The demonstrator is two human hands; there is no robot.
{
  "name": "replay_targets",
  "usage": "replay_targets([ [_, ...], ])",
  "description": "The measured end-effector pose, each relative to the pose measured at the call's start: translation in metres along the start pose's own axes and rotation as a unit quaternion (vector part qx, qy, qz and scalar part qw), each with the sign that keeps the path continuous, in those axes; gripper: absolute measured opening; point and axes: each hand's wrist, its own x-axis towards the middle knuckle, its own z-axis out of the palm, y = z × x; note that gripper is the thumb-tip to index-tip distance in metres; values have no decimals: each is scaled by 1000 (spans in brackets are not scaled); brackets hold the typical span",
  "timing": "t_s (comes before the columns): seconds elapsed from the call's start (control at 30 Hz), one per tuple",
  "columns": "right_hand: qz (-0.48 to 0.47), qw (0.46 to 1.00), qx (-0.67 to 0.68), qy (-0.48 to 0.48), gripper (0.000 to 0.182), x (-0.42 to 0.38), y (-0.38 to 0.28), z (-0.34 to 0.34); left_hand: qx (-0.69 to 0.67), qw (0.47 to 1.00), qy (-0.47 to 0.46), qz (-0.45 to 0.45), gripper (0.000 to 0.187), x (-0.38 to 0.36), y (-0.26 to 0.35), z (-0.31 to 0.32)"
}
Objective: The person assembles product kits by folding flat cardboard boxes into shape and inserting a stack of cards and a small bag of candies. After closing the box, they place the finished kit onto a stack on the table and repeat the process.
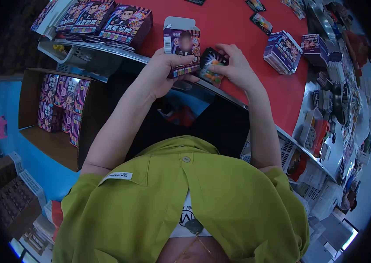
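My left hand [164,70] is wrapped round a purple printed box [187,46], whose white top flap stands up. Just to the right, my right hand [234,65] holds a black packet with a colourful picture [212,69], thumb on its face and fingers at its upper edge. The packet is over the front edge of the red table [233,39], close beside the box. Some fingertips of my left hand show below the box, near the packet's lower left edge.
Purple boxes [124,24] lie stacked at the table's upper left. Flat boxes [283,52] are piled at the right, beside another stack [314,49]. Loose packets [261,23] lie farther back. A cardboard carton [49,147] holding purple boxes stands at the lower left.
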Motion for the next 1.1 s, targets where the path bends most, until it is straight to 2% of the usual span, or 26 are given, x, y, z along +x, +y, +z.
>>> replay_targets([
  [0.07, 47, 998, -27, -33, 63, 5, -3, -3, -30, 999, 29, 12, 29, 0, -3, -2],
  [0.13, 47, 998, -24, -19, 59, 2, -5, -2, -41, 997, 19, 57, 28, 0, -6, -7],
  [0.2, 41, 999, -23, -7, 54, -2, -6, 1, -14, 998, 22, 51, 34, 0, -4, -9],
  [0.27, -40, 998, 21, 54, 49, -10, -5, 5, 14, 998, 25, 46, 41, -1, -2, -11],
  [0.3, -41, 998, 22, 53, 49, -13, -6, 4, 16, 998, 31, 43, 41, -2, -2, -11],
  [0.37, -14, 989, 147, 25, 47, -19, -9, -5, 16, 998, 35, 39, 41, 0, -2, -12],
  [0.4, -12, 989, 146, 25, 47, -19, -9, -15, 6, 1000, -1, 25, 42, 1, -4, -12],
  [0.47, -45, 929, 339, 142, 48, -11, -15, -41, -1, 999, -41, 15, 43, 4, -4, -9],
  [0.5, -71, 910, 373, 166, 45, -9, -22, -50, -21, 997, -74, -13, 39, 4, -6, -5],
  [0.53, -72, 910, 371, 172, 45, -4, -29, -54, -41, 992, -109, -41, 36, 5, -8, -1],
  [0.57, -99, 920, 339, 171, 46, 3, -35, -56, -28, 985, -155, -76, 49, 8, -11, -1],
  [0.6, -125, 929, 306, 168, 47, 8, -36, -58, -27, 984, -160, -76, 49, 7, -10, 2],
  [0.67, -105, 946, 267, 153, 45, 14, -29, -58, -112, 947, -267, -140, 54, -1, -8, 6],
  [0.7, -86, 960, 231, 134, 43, 17, -28, -55, -130, 939, -285, -145, 59, 1, -11, 4],
  [0.83, -117, 940, 268, 177, 46, 12, -32, -43, -83, 956, -259, -113, 60, -2, -15, 0],
  [0.9, -159, 943, 225, 184, 30, 8, -40, -44, -111, 958, -243, -101, 60, 1, -13, -2],
  [0.97, -134, 953, 223, 156, 25, 2, -50, -45, -86, 967, -221, -89, 57, 6, -9, 0],
  [1.03, -268, 903, 261, 212, 20, 2, -66, -36, -47, 963, -265, -32, 40, 13, -5, 4],
  [1.07, -268, 903, 261, 211, 20, 2, -63, -37, -27, 964, -262, -27, 40, 19, -8, 2],
  [1.1, -297, 909, 192, 222, 23, 2, -56, -40, -29, 965, -261, -26, 40, 23, -9, 2],
])
